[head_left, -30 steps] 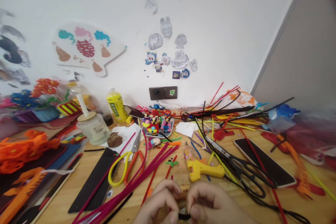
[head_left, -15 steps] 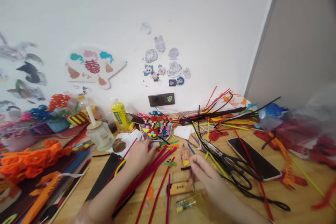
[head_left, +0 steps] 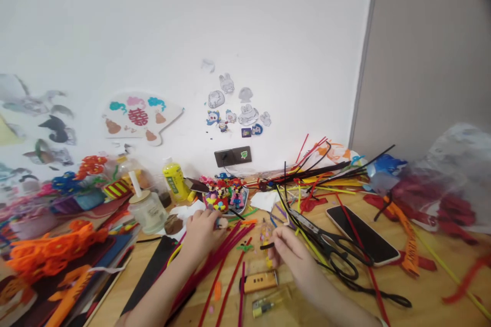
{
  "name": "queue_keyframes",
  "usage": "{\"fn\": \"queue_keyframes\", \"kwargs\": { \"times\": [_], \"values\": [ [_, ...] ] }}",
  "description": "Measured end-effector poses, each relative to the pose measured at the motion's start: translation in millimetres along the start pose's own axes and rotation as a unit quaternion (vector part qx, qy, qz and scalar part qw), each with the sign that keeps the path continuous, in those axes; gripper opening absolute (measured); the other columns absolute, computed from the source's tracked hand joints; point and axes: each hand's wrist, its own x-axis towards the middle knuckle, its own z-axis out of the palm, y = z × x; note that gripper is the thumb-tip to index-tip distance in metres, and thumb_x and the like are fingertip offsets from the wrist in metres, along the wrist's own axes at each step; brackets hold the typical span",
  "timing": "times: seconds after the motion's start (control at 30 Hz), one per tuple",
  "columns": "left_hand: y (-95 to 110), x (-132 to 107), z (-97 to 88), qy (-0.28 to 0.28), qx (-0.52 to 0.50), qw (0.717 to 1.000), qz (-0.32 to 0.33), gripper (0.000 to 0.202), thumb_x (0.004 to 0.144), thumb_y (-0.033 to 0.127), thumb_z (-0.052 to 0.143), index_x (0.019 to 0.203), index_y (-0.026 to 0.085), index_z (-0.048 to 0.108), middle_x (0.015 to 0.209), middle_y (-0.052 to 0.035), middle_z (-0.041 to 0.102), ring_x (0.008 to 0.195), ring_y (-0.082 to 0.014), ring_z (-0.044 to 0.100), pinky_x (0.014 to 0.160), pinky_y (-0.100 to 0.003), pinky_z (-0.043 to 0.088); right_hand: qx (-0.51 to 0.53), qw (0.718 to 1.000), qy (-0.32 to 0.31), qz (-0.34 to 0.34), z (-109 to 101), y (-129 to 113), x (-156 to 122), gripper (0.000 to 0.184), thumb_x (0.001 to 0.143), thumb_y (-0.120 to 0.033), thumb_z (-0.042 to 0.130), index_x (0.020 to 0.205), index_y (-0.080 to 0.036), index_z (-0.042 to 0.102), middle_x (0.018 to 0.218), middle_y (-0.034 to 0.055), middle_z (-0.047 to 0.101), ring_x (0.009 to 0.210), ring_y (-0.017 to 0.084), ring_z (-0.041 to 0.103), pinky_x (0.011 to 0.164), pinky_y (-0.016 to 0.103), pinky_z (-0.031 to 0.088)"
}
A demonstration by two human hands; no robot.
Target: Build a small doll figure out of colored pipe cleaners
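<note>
Your right hand [head_left: 293, 254] pinches a short black stem [head_left: 267, 246] just left of the scissors [head_left: 333, 248]. Farther left, your left hand [head_left: 200, 231] pinches a small round figure [head_left: 221, 223]. Fuzzy red stems [head_left: 215, 265] lie between them on the wooden tabletop [head_left: 422, 291]. A flat phone [head_left: 362, 235] lies right of the scissors.

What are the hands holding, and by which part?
Right hand pinches a short black piece by its end. Left hand touches a small pale thing; hold unclear.
</note>
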Motion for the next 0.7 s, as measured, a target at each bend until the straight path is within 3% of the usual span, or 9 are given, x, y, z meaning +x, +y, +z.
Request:
{"fn": "queue_keyframes", "kwargs": {
  "times": [0.1, 0.17, 0.23, 0.4, 0.6, 0.67, 0.7],
  "values": [
    [2, -13, -10.6, 0.014, -0.058, 0.995, 0.078, 0.022, 0.077, 0.029, 0.055, 0.097, 0.027, 0.063, 0.105, -0.0054, 0.065, 0.102, -0.0259, 0.050, 0.086, -0.040, 0.036, -0.016, 1.000, -0.001, -0.014, 0, 0, 0, 0.037, 0.079, -0.057, 0.046, 0.073, -0.021, 0.047, 0.066, -0.0022, 0.049, 0.062, 0.014, 0.049, 0.060, 0.026, 0.039],
    [9, -24, -14.4, 0.039, -0.161, 0.974, 0.153, 0.022, 0.076, 0.022, 0.056, 0.097, 0.025, 0.062, 0.106, -0.0063, 0.063, 0.104, -0.0243, 0.049, 0.091, -0.039, 0.036, -0.050, 0.998, -0.002, -0.029, 0, 1, -1, 0.035, 0.081, -0.055, 0.044, 0.075, -0.021, 0.049, 0.069, -0.0016, 0.049, 0.066, 0.015, 0.047, 0.061, 0.026, 0.038],
    [20, -36, -16.0, 0.038, -0.265, 0.947, 0.175, 0.028, 0.073, 0.013, 0.056, 0.099, 0.023, 0.060, 0.109, -0.0082, 0.060, 0.106, -0.0230, 0.050, 0.091, -0.037, 0.039, -0.080, 0.996, -0.014, -0.043, 1, 2, -2, 0.034, 0.083, -0.053, 0.042, 0.078, -0.020, 0.051, 0.073, -0.0011, 0.049, 0.069, 0.015, 0.046, 0.063, 0.025, 0.037],
    [51, -57, -13.6, 0.014, -0.418, 0.895, 0.155, 0.036, 0.067, 0.002, 0.051, 0.096, 0.021, 0.061, 0.105, -0.0098, 0.057, 0.106, -0.0220, 0.053, 0.091, -0.036, 0.043, -0.052, 0.995, -0.088, -0.021, 5, 3, -5, 0.036, 0.081, -0.056, 0.045, 0.077, -0.020, 0.049, 0.072, -0.0020, 0.045, 0.068, 0.014, 0.045, 0.062, 0.024, 0.037],
    [69, -73, 2.4, 0.040, -0.517, 0.854, 0.043, 0.048, 0.064, 0.002, 0.054, 0.108, 0.022, 0.055, 0.115, -0.0116, 0.055, 0.114, -0.0250, 0.048, 0.099, -0.044, 0.037, -0.047, 0.998, -0.050, -0.011, 10, 8, -5, 0.038, 0.077, -0.056, 0.050, 0.069, -0.019, 0.046, 0.066, -0.0033, 0.042, 0.063, 0.014, 0.043, 0.061, 0.024, 0.036],
    [71, -78, 8.2, 0.031, -0.587, 0.809, 0.002, 0.053, 0.062, 0.003, 0.060, 0.110, 0.024, 0.053, 0.117, -0.0102, 0.055, 0.116, -0.0249, 0.048, 0.100, -0.043, 0.036, -0.050, 0.997, -0.049, -0.012, 10, 11, -5, 0.035, 0.078, -0.053, 0.049, 0.070, -0.019, 0.046, 0.066, -0.0034, 0.042, 0.063, 0.013, 0.043, 0.061, 0.024, 0.036],
    [72, -79, 10.7, 0.028, -0.635, 0.772, -0.021, 0.056, 0.061, 0.005, 0.062, 0.112, 0.025, 0.052, 0.118, -0.0096, 0.055, 0.115, -0.0248, 0.050, 0.098, -0.042, 0.038, -0.051, 0.997, -0.047, -0.014, 10, 13, -4, 0.034, 0.079, -0.052, 0.049, 0.070, -0.019, 0.046, 0.066, -0.0034, 0.042, 0.064, 0.013, 0.043, 0.061, 0.024, 0.036]
  ]
}}
